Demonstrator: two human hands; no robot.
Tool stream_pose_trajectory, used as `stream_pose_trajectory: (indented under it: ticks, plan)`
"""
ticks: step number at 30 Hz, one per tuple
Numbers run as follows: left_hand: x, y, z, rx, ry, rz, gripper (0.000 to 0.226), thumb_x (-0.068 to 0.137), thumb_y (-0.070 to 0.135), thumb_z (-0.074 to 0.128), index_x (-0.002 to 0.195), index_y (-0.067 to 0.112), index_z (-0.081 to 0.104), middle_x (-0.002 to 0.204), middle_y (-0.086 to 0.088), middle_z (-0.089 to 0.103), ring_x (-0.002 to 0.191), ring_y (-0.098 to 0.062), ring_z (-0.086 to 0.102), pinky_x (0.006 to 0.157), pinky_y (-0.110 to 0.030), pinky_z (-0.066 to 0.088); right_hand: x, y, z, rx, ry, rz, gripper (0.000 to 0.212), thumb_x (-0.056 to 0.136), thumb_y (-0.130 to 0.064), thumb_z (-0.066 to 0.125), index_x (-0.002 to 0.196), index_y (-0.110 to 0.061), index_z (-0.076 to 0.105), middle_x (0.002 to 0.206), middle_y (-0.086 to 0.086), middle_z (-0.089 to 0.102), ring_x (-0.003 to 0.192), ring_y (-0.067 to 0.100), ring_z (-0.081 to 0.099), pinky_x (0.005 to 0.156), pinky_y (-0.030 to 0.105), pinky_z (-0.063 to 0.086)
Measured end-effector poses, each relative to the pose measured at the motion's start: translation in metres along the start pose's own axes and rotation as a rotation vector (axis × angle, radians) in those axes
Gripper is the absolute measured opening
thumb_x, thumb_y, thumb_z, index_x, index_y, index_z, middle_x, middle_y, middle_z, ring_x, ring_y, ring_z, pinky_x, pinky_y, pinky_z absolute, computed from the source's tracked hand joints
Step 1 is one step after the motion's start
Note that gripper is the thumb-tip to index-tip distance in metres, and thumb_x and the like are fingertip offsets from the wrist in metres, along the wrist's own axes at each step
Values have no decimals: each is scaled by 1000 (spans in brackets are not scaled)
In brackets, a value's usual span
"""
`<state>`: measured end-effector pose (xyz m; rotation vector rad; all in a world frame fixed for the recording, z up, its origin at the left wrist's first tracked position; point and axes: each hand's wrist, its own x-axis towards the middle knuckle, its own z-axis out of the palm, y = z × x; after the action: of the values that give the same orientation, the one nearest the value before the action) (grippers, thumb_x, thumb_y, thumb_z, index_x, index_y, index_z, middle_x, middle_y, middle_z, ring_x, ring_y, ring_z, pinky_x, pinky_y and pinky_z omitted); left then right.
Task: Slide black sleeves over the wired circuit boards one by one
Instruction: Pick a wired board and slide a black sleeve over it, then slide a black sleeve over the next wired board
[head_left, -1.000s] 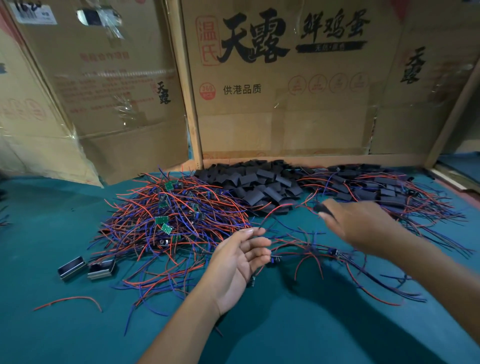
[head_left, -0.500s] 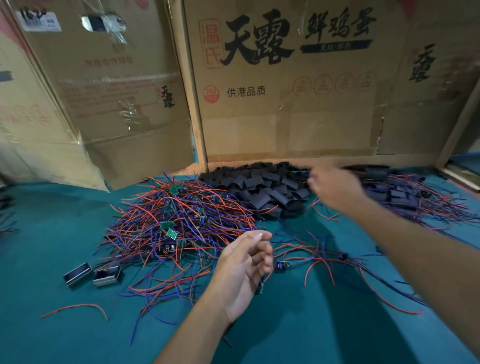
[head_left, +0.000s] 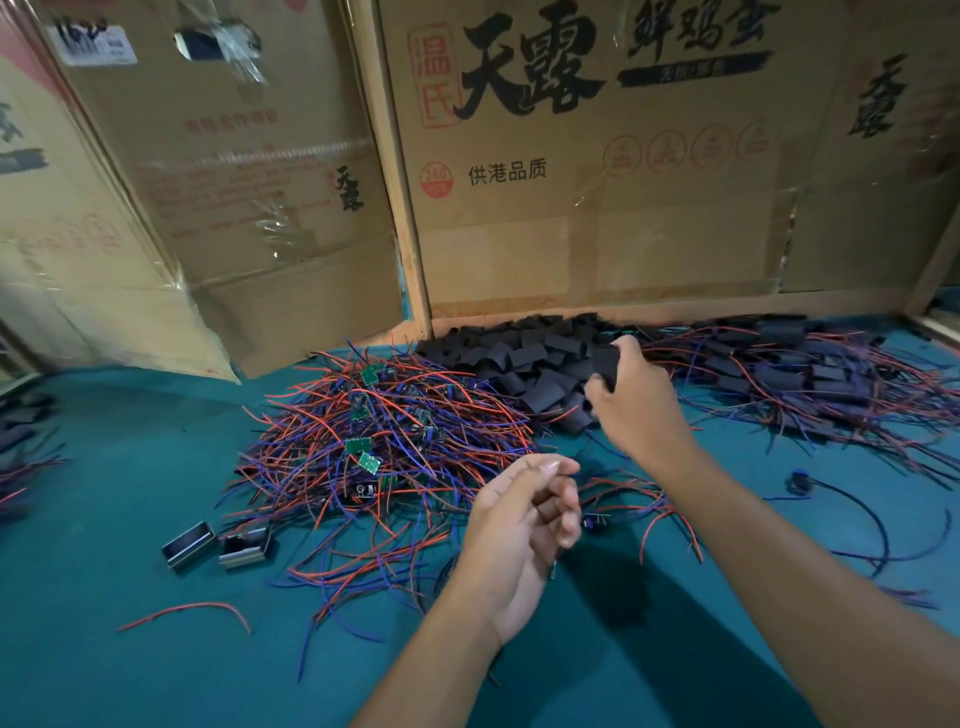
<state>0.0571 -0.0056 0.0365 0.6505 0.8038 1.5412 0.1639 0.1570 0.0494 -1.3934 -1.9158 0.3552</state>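
Note:
A heap of loose black sleeves lies at the back of the green table. My right hand reaches into it and grips one black sleeve between thumb and fingers. In front and to the left lies a tangle of red and blue wires with small green circuit boards. My left hand hovers palm-up at that tangle's near right edge, fingers loosely curled, with nothing visibly in it. A small wired board lies just right of its fingertips.
A pile of sleeved boards with wires fills the back right. Two small metal cases and a loose red wire lie at the front left. Cardboard boxes wall off the back. A dark-wired part lies on the right.
My right hand swung from the front right back to the sleeve heap and took hold of one sleeve. My left hand stayed put and its fingers curled in more.

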Motion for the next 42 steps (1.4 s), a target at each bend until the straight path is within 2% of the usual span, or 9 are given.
stream_pose_trajectory:
  ticks: [5,9,13,16,19,24,28,33,42]
  plan:
    - [-3,11,-1,170,168,190,19,97,-2,47,87,3,63,63,-7,56,50,-14,47,46,-20,38,-73,-5,-14,81,-162,-26,35,96,-54,36,95,-19,42,69,10,57,65,31,55,60,43,44]
    - [16,61,-18,407,274,321,16,98,3,49,92,7,63,68,-2,62,55,-11,55,52,-21,46,-94,2,-25,150,-110,-43,46,94,-61,26,74,-22,39,58,4,54,57,25,53,59,46,44]
    - [61,130,-47,1565,404,568,8,92,9,58,92,14,64,88,-2,66,76,-6,59,70,-20,47,-100,0,-22,28,-55,-150,46,92,-63,22,77,-24,40,52,0,48,53,19,49,51,38,38]
    - [84,169,-72,2121,378,216,12,89,10,62,99,16,63,115,-11,65,107,-28,59,92,-41,49,-104,0,-20,-48,-98,-211,46,88,-66,13,80,-29,38,53,-3,47,49,9,45,46,30,31]
    - [87,177,-86,2193,295,28,25,87,8,67,107,14,55,121,-12,59,107,-29,57,88,-41,49,-101,3,-19,-93,-92,-253,47,87,-68,9,82,-32,38,54,-4,47,50,9,46,45,26,29]
    - [82,164,-90,2255,411,184,42,89,4,66,127,4,48,117,-18,60,108,-34,56,85,-42,46,-100,7,-19,-125,-101,-273,47,89,-65,10,87,-28,40,55,-3,49,50,13,48,45,29,29]
    - [70,159,-87,2243,472,268,32,90,2,61,121,1,51,111,-19,60,104,-35,56,82,-41,45,-99,8,-18,-152,-97,-280,50,88,-65,8,87,-26,39,57,-2,49,53,17,50,46,32,30]
    - [53,160,-71,2251,565,669,18,87,14,64,101,5,59,95,-15,59,90,-36,55,75,-46,43,-98,9,-16,-178,-107,-291,49,91,-64,11,85,-24,39,58,-1,48,54,19,51,46,31,28]
    - [62,186,-37,2085,372,870,13,93,28,63,92,14,65,94,-8,55,90,-30,52,77,-45,45,-96,12,-19,-207,-139,-213,41,98,-57,24,90,-21,41,65,0,55,65,27,56,58,36,43]
